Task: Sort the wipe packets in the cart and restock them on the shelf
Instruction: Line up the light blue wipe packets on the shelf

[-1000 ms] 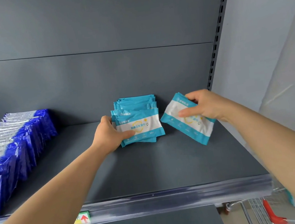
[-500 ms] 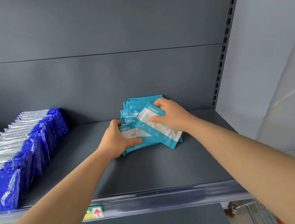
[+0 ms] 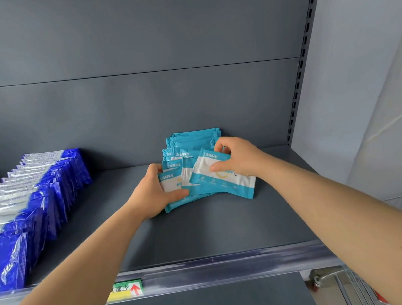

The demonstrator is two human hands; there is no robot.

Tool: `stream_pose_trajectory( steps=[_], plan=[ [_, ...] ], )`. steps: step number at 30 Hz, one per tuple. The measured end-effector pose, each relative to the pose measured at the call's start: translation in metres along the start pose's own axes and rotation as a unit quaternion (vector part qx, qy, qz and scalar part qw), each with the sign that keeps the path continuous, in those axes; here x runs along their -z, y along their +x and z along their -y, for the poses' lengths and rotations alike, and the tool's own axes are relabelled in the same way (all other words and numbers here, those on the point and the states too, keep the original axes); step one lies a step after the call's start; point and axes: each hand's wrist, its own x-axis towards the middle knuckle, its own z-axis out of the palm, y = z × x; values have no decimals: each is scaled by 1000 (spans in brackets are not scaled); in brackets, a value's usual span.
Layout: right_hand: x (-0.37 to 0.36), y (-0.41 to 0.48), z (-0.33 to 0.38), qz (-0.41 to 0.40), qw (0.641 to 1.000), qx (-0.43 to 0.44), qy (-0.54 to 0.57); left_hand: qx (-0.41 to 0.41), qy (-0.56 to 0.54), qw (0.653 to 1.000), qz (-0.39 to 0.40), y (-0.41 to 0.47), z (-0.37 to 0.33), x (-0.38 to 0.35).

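restocking so far: a row of blue packets (image 3: 33, 196) stands along the left of the shelf (image 3: 206, 231); a teal stack (image 3: 193, 140) leans at the back panel near the middle.
packet in hand: one teal packet (image 3: 224, 178) lies tilted on the front of the teal stack, its lower edge down at the shelf.
right hand (image 3: 240, 158): thumb and fingers pinch the packet's upper part.
left hand (image 3: 152, 194): curled round the stack's left side, thumb across the front packet, steadying it.
left to do: the packet looks not yet squared up or let go; only a corner of the cart (image 3: 347, 284) shows at lower right, so what remains in it cannot be told.
change: a second ago the packet was held apart, to the right of the stack; half a second ago it was over the front; now it sits lower against it. the left hand has kept its hold.
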Motion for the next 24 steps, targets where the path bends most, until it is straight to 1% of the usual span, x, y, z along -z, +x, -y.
stream_pose_trajectory(
  steps=[3,4,5,6,8,9,10,11,13,15,17,19,21,24],
  plan=[
    [5,-1,-4,-13,1000,-24,7,-2,11,1000,29,-1,1,5],
    [9,-3,-6,-20,999,-32,8,-5,16,1000,21,-2,0,5],
    [13,-4,-8,-23,999,-43,9,-10,28,1000,-7,-2,0,5],
    [17,-6,-11,-23,998,-57,14,-14,51,997,-51,-2,1,5],
    [23,-10,-14,-20,995,-88,43,-28,114,983,-138,-4,2,3],
    [24,-13,-15,-24,993,-97,69,-39,134,978,-157,-5,2,1],
    [24,-15,-15,-32,990,-99,97,-46,132,978,-154,-6,0,0],
    [23,-18,-14,-42,987,-96,121,-46,104,985,-132,-6,-2,-2],
    [19,-22,-10,-51,984,-85,149,-15,-6,997,-70,-6,-7,-8],
    [13,-24,-5,-49,983,-80,158,6,-123,992,-17,-6,-12,-10],
    [6,-25,0,-43,984,-76,158,17,-188,982,20,-5,-16,-12],
    [1,-27,4,-29,984,-64,163,33,-215,976,31,-6,-17,-12],
    [0,-28,8,-10,986,-49,161,58,-250,966,24,-6,-19,-13],
    [6,-31,11,-22,991,-26,127,75,-303,950,-10,-6,-22,-7]
  ],
)
